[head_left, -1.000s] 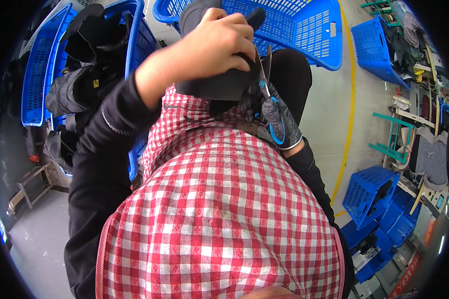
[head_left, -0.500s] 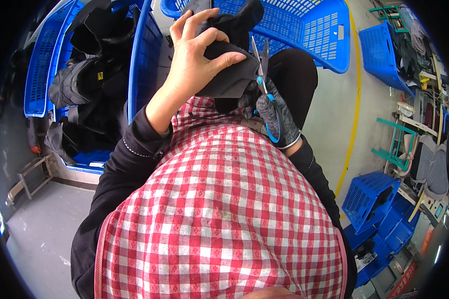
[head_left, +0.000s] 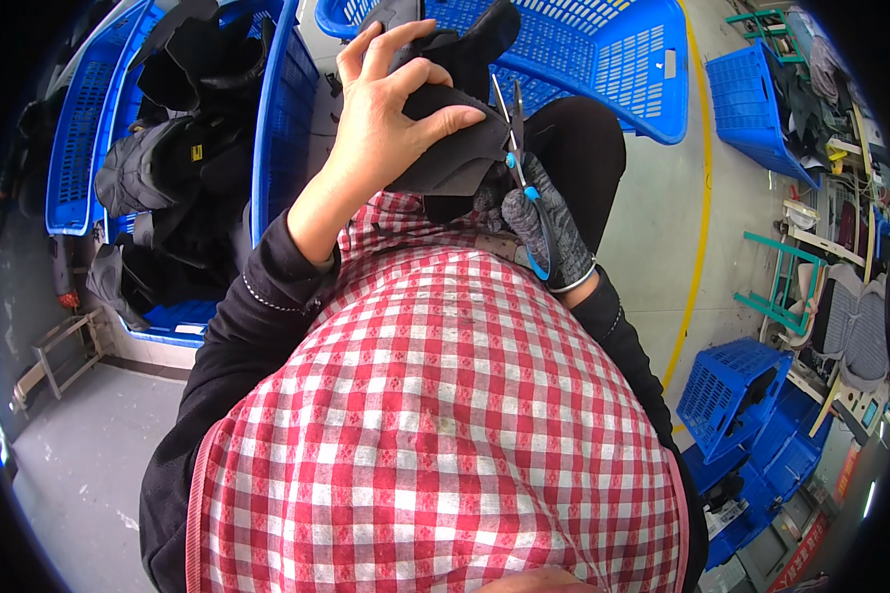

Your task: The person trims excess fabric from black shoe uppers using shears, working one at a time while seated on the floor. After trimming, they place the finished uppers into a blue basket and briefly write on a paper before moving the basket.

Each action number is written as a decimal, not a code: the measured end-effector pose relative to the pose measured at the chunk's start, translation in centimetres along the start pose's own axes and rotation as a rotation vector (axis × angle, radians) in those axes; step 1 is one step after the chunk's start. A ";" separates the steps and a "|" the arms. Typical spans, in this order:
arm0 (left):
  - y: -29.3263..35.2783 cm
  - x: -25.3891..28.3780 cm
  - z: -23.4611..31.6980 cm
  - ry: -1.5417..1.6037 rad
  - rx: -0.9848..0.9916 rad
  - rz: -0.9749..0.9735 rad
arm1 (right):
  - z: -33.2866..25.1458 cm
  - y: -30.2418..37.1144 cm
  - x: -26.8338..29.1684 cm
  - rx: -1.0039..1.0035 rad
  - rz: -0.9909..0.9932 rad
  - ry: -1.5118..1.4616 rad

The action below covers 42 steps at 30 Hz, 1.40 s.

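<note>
Item: black shoe upper (head_left: pixel 455 148), held above your lap, near the far blue crate (head_left: pixel 603 59). Soft, light and floppy by the look of it. Your left hand (head_left: pixel 386 119) clasps it from above; grip near the cut line. Your gloved right hand (head_left: pixel 539 212) clenches the scissors (head_left: pixel 519 138), blades at its edge.

Left hand (head_left: pixel 386 119): bare, fingers spreading over a black fabric piece (head_left: pixel 455 148), gripping it from above.
Right hand (head_left: pixel 539 212): wearing a grey knit glove, closing around blue-handled scissors (head_left: pixel 517 138), blades pointing up beside the fabric's edge.
Red-and-white checked apron (head_left: pixel 445 425): filling the lower frame, over black sleeves.
Blue plastic basket (head_left: pixel 613 59): sitting on the floor just behind the hands.
Blue crate (head_left: pixel 267 128) at left: holding a pile of black pieces (head_left: pixel 168 168).
Yellow floor line (head_left: pixel 702 198): running along the right.
</note>
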State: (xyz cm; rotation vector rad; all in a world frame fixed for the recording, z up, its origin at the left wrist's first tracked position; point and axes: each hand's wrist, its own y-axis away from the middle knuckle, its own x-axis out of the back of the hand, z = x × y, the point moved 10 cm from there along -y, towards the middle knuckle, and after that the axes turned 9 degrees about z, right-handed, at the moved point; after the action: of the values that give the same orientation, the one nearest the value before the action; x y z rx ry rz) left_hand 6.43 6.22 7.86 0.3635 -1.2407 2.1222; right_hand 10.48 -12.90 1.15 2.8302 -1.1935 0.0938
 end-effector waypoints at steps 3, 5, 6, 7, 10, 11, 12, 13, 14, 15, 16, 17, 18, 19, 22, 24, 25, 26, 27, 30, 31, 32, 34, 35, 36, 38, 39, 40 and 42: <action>0.0 0.0 -0.1 -0.014 -0.012 -0.023 | 0.7 0.1 0.1 -0.089 -0.010 0.003; 0.0 0.0 -0.1 -0.004 -0.012 -0.027 | 1.2 0.1 0.3 -0.150 -0.023 0.001; 0.1 0.0 -0.1 -0.002 -0.012 -0.030 | 1.4 0.2 0.5 -0.185 -0.029 -0.018; 0.1 0.0 0.0 -0.001 -0.014 -0.035 | 1.7 0.2 0.7 -0.219 -0.035 -0.037; 0.2 -0.3 -0.2 0.026 0.004 -0.077 | 1.2 0.1 0.8 -0.210 -0.126 -0.131; 0.2 -0.4 -0.3 0.042 0.008 -0.086 | 1.3 0.2 0.8 -0.258 -0.165 -0.221; 0.2 -0.5 -0.2 0.061 -0.004 -0.102 | 1.1 0.2 1.0 -0.228 -0.189 -0.149; 0.1 -0.4 -0.2 0.082 -0.022 -0.109 | 1.0 0.0 1.2 -0.198 -0.213 -0.076; 0.0 -0.4 -0.1 0.104 -0.041 -0.117 | 0.8 -0.2 1.4 -0.157 -0.239 0.009; -0.1 -0.4 -0.1 0.129 -0.054 -0.136 | 0.8 -0.2 1.2 -0.182 -0.274 -0.094; -0.1 -0.4 -0.2 0.153 -0.067 -0.154 | 0.6 -0.4 1.4 -0.146 -0.284 -0.046; -0.1 -0.4 -0.2 0.176 -0.079 -0.172 | 0.5 -0.5 1.4 -0.113 -0.304 0.010; -0.1 -0.3 -0.3 0.192 -0.079 -0.179 | 0.2 -0.7 1.5 -0.073 -0.314 0.065; 0.0 -0.2 -0.4 0.207 -0.079 -0.185 | 0.5 -0.6 1.4 -0.122 -0.326 0.037; 0.3 0.1 -1.4 0.287 0.019 -0.150 | 0.7 -0.7 1.8 -0.193 -0.336 0.052; 0.8 -0.3 -2.7 0.288 0.144 -0.145 | 0.5 -0.9 2.4 -0.171 -0.349 0.202; 1.3 -0.7 -3.5 0.257 0.221 -0.161 | -0.1 -1.0 2.4 -0.095 -0.364 0.262; 1.8 -1.1 -4.2 0.226 0.298 -0.177 | -0.7 -1.1 2.4 -0.019 -0.377 0.323; 2.3 -1.7 -4.8 0.205 0.362 -0.224 | -1.4 -1.1 2.3 0.073 -0.375 0.390; 2.8 -1.8 -5.1 0.211 0.383 -0.193 | 0.3 -0.9 2.1 -0.276 -0.345 -0.068; 2.9 -2.0 -5.0 0.208 0.382 -0.200 | 0.9 -0.9 2.3 -0.352 -0.296 -0.100; 3.0 -2.1 -5.0 0.203 0.381 -0.206 | 1.5 -0.8 2.4 -0.426 -0.247 -0.132; 3.1 -2.2 -4.9 0.213 0.385 -0.208 | 1.4 -0.8 2.5 -0.439 -0.222 -0.095; 3.0 -2.1 -4.9 0.228 0.391 -0.205 | 0.9 -1.0 2.4 -0.380 -0.246 -0.027; 3.0 -2.1 -4.9 0.243 0.396 -0.202 | 0.3 -1.2 2.3 -0.320 -0.269 0.040; 2.9 -1.9 -4.8 0.223 0.388 -0.200 | 0.2 -1.1 2.5 -0.330 -0.274 0.067; 3.0 -1.9 -4.8 0.226 0.393 -0.206 | 0.2 -1.1 2.5 -0.336 -0.277 0.081; 3.0 -1.9 -4.8 0.229 0.398 -0.211 | -0.1 -1.2 2.5 -0.286 -0.290 0.136; 2.9 -1.7 -4.6 0.233 0.392 -0.197 | -0.5 -1.4 2.5 -0.195 -0.295 0.264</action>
State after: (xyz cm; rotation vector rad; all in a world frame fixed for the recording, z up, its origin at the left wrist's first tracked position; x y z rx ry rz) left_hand 6.18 8.48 2.58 0.3756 -0.6283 2.1564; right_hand 13.27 -13.68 1.76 2.6811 -0.6856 0.3050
